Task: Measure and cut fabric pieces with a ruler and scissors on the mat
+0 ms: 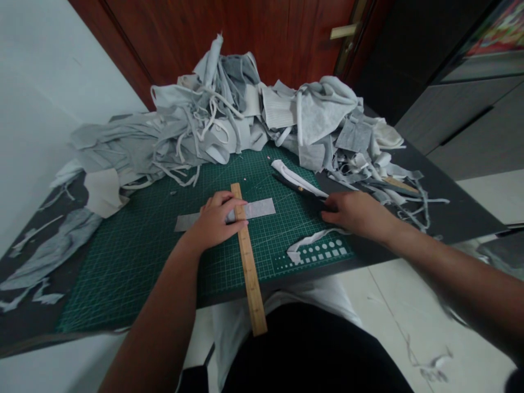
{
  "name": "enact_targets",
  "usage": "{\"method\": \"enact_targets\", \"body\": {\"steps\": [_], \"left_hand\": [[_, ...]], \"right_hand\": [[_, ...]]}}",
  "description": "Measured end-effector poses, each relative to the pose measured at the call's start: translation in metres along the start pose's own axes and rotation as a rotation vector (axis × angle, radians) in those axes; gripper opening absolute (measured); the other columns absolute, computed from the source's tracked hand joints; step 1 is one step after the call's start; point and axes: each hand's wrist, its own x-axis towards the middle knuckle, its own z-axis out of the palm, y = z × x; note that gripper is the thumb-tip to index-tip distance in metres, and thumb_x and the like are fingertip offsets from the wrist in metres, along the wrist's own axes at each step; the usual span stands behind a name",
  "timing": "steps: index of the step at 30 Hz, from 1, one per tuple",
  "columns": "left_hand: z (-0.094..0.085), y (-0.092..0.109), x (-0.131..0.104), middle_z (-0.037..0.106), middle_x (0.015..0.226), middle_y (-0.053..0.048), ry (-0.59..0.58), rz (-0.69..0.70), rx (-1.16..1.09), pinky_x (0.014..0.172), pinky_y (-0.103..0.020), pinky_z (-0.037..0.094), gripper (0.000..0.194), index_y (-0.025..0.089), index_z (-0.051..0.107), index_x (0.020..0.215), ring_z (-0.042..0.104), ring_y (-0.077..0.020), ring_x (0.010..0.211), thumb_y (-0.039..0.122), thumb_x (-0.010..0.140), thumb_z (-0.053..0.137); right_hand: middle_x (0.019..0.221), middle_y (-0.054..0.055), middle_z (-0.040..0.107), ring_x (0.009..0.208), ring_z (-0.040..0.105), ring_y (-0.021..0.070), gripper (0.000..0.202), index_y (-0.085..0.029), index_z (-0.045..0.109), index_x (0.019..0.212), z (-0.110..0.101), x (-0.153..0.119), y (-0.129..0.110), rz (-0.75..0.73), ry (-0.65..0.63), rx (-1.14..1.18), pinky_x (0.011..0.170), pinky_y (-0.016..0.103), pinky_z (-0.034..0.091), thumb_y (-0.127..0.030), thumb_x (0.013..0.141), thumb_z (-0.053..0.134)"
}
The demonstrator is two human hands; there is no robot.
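Observation:
My left hand (219, 218) grips a wooden ruler (249, 262), with thumb and index finger on it. Under the ruler lies a grey fabric strip (262, 208), running crosswise on a green cutting mat (221, 267). The ruler's near end sticks out past the table edge. To the right, the fingers of my right hand (352, 213) are closed around the handle end of dark scissors (292, 185), their tips pointing away to the left. A white fabric piece (297, 176) lies along the scissors. Nearer me is a thin, curled fabric scrap (309, 240).
A big heap of grey and white fabric scraps (172, 131) spans the back of the dark table (446, 202). More grey cloth (57, 251) lies at the left. Behind stands a red-brown door (282, 38); a white wall (36, 65) is at the left. Scraps (436, 368) lie on the floor.

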Motion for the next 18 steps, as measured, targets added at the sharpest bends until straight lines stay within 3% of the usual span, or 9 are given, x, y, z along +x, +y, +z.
{"method": "enact_targets", "body": {"steps": [2, 4, 6, 8, 13, 18], "left_hand": [[-0.001, 0.001, 0.0, 0.049, 0.142, -0.01, -0.008, -0.002, -0.001, 0.112, -0.059, 0.042, 0.048, 0.03, 0.065, 0.133, 0.051, -0.0348, 0.134, 0.041, 0.087, 0.071], [-0.002, 0.0, 0.0, 0.048, 0.142, -0.01, -0.02, -0.002, -0.012, 0.112, -0.059, 0.042, 0.047, 0.029, 0.065, 0.133, 0.051, -0.035, 0.134, 0.042, 0.087, 0.071], [-0.002, 0.0, 0.0, 0.048, 0.142, -0.01, -0.022, -0.001, -0.035, 0.113, -0.059, 0.042, 0.047, 0.03, 0.064, 0.132, 0.05, -0.0345, 0.135, 0.041, 0.088, 0.071], [-0.003, -0.001, 0.001, 0.048, 0.141, -0.01, -0.012, 0.002, -0.066, 0.114, -0.058, 0.042, 0.048, 0.029, 0.062, 0.132, 0.05, -0.0334, 0.135, 0.039, 0.086, 0.073], [-0.003, -0.005, 0.003, 0.052, 0.136, -0.011, 0.001, 0.021, -0.109, 0.112, -0.055, 0.044, 0.042, 0.023, 0.057, 0.126, 0.053, -0.0315, 0.132, 0.03, 0.087, 0.07], [0.0, -0.008, 0.005, 0.053, 0.134, -0.012, 0.014, 0.009, -0.099, 0.111, -0.056, 0.044, 0.042, 0.022, 0.053, 0.121, 0.052, -0.0332, 0.132, 0.027, 0.083, 0.072]], "right_hand": [[0.086, 0.009, 0.078, 0.074, 0.07, 0.0228, 0.027, -0.019, 0.074, 0.092, -0.008, -0.006, 0.004, 0.049, -0.063, 0.299, 0.067, 0.033, 0.049, -0.043, 0.09, 0.063], [0.083, 0.008, 0.075, 0.071, 0.069, 0.0209, 0.031, -0.018, 0.072, 0.091, -0.016, -0.018, 0.005, 0.108, -0.12, 0.738, 0.066, 0.032, 0.051, -0.048, 0.087, 0.067], [0.082, 0.007, 0.072, 0.069, 0.067, 0.0192, 0.038, -0.017, 0.071, 0.094, -0.022, -0.035, 0.001, 0.164, -0.142, 1.165, 0.065, 0.031, 0.053, -0.051, 0.08, 0.078], [0.079, 0.004, 0.067, 0.066, 0.063, 0.016, 0.046, -0.018, 0.072, 0.097, -0.022, -0.056, -0.012, 0.199, -0.164, 1.443, 0.062, 0.028, 0.052, -0.053, 0.071, 0.088], [0.083, 0.004, 0.061, 0.065, 0.056, 0.0141, 0.062, -0.017, 0.072, 0.097, 0.001, -0.113, -0.063, 0.21, -0.407, 1.726, 0.057, 0.027, 0.047, -0.074, 0.074, 0.077], [0.087, 0.004, 0.059, 0.063, 0.054, 0.011, 0.06, -0.016, 0.064, 0.095, 0.032, -0.14, -0.1, 0.166, -0.638, 1.625, 0.06, 0.025, 0.042, -0.075, 0.088, 0.06]]}}
